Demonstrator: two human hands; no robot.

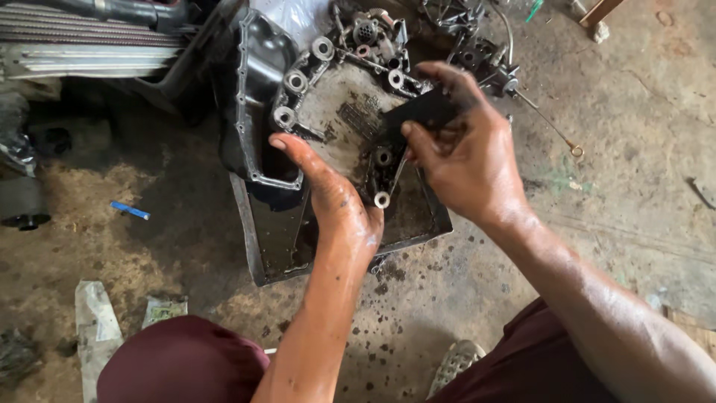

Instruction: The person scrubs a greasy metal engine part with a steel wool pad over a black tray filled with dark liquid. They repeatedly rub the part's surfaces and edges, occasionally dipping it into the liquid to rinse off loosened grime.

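An oily metal engine part [339, 112], a grey casting with several round bosses and a flat plate, is held up over a black drip tray [257, 246] on the floor. My left hand [335, 201] supports it from below at its near edge, thumb stretched up along the casting. My right hand [466, 149] grips its right side, with fingers over a dark flat piece [418, 112] pressed against the part. Both hands are smeared with oil. A black oil pan [257, 67] with a bolt-hole rim sits just behind on the left.
More greasy engine parts [466, 37] and a thin rod with a ring end [556, 130] lie at the back right. A ribbed grey panel [82, 45] is at top left. A small blue piece [130, 210] and torn paper scraps [97, 325] lie on the oil-stained concrete.
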